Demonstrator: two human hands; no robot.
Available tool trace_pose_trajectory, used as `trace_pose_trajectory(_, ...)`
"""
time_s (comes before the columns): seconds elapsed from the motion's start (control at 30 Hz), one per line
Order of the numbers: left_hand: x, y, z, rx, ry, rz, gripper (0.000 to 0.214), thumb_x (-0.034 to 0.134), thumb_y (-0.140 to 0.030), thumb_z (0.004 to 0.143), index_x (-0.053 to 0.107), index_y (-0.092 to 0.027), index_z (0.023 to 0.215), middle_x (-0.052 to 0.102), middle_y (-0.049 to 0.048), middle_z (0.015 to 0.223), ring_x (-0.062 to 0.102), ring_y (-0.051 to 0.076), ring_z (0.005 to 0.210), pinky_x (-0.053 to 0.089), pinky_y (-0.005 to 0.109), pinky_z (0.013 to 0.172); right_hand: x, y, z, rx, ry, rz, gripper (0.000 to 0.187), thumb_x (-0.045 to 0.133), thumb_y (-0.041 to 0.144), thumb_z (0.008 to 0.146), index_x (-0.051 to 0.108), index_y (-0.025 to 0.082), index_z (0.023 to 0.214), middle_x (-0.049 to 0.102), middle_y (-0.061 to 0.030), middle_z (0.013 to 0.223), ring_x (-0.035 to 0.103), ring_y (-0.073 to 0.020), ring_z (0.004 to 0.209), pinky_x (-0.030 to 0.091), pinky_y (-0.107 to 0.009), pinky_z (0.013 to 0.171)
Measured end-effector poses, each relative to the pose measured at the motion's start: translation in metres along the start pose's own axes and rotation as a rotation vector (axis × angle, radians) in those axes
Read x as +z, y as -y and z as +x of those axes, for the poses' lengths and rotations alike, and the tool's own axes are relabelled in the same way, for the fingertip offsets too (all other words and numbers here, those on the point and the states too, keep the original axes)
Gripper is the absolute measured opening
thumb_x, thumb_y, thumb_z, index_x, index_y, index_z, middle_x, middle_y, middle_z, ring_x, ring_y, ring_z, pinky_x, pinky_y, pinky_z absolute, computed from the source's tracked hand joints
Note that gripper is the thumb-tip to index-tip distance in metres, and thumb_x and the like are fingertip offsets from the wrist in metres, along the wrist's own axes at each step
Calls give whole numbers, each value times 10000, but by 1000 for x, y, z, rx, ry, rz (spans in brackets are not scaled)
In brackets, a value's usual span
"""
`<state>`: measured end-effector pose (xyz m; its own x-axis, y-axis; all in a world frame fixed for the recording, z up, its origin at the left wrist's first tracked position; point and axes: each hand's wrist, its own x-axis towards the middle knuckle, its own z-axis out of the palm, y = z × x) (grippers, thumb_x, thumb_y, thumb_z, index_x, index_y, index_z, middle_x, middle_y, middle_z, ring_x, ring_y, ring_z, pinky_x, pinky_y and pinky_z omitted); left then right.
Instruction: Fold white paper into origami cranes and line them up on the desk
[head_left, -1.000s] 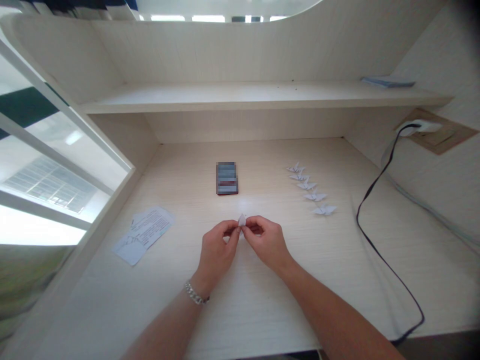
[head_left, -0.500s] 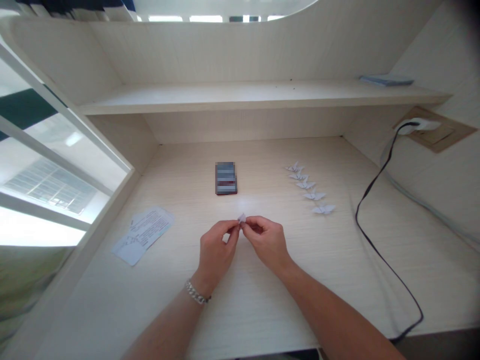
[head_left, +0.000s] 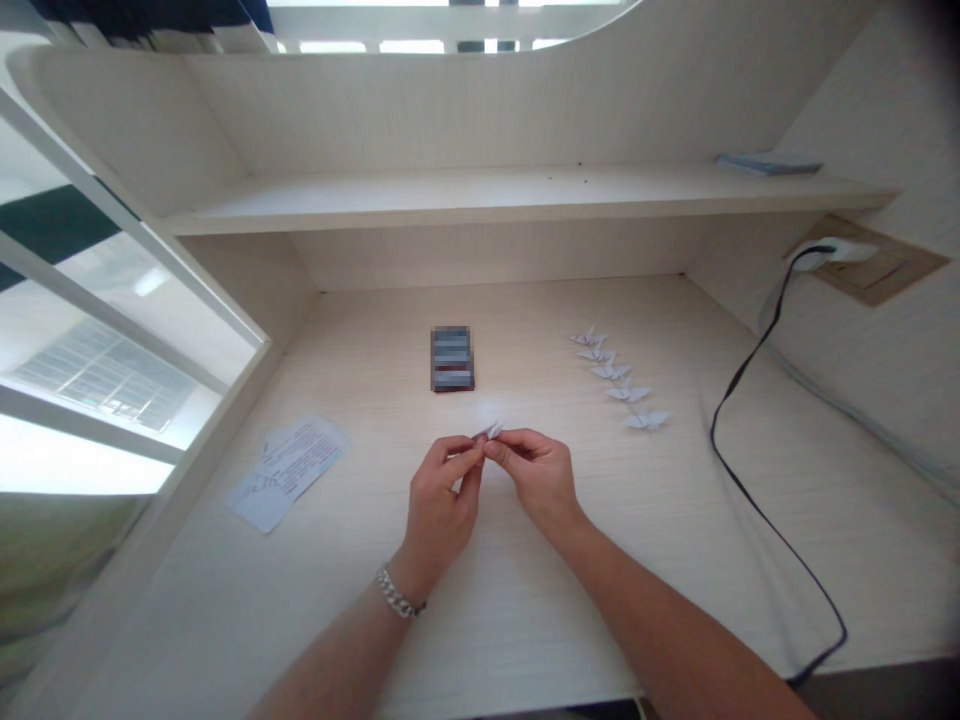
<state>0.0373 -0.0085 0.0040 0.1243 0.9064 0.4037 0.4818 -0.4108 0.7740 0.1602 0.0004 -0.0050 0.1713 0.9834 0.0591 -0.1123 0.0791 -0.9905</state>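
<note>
A small folded white paper is pinched between the fingertips of both hands, above the middle of the desk. My left hand, with a chain bracelet on its wrist, grips the paper from the left, fingers closed. From the right, my right hand holds it between thumb and forefinger. The fingertips cover much of the paper, and its pointed tips stick up beyond them. To the right, several white folded paper cranes lie in a slanting row on the desk.
Beyond my hands lies a dark, pixelated phone-like rectangle. Printed paper sheets lie at the left. A black cable runs from the wall socket down the right side. A shelf crosses the back, with a thin booklet on it.
My left hand has shifted slightly to the right and its fingers have changed position on the paper. The paper has turned, and more of its pointed shape shows.
</note>
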Motion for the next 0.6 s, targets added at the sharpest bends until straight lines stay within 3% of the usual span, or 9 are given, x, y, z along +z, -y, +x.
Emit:
trace_pose_trajectory(0.17,0,-5,-3,-21,54,-67,227,519,-196,793,654,-214,975,603,61,887,578,141,790,482,258,719,-5,-4,7,74,23,119,216,652,352,682,619,158,771,662,-23,716,622,-161,680,536,-358,710)
trace_pose_trajectory(0.3,-5,-2,-1,-83,-37,-88,165,581,-230,753,656,-194,896,622,44,826,571,124,695,485,242,639,-7,-3,6,57,77,73,202,609,366,720,579,170,757,618,-5,694,598,-137,659,536,-321,687)
trace_pose_trajectory(0.43,-9,0,2,-93,-39,-97,177,593,-256,747,658,-195,900,632,53,890,589,137,747,496,256,660,-6,-3,4,47,140,44,169,612,337,716,577,176,754,603,2,676,589,-136,647,526,-298,651)
trace_pose_trajectory(0.6,-8,-1,2,-80,-17,-55,144,563,-252,777,671,-206,861,649,42,883,595,142,802,490,268,724,-5,-4,2,0,123,-19,109,610,279,725,594,176,757,583,8,665,554,-116,597,492,-257,585)
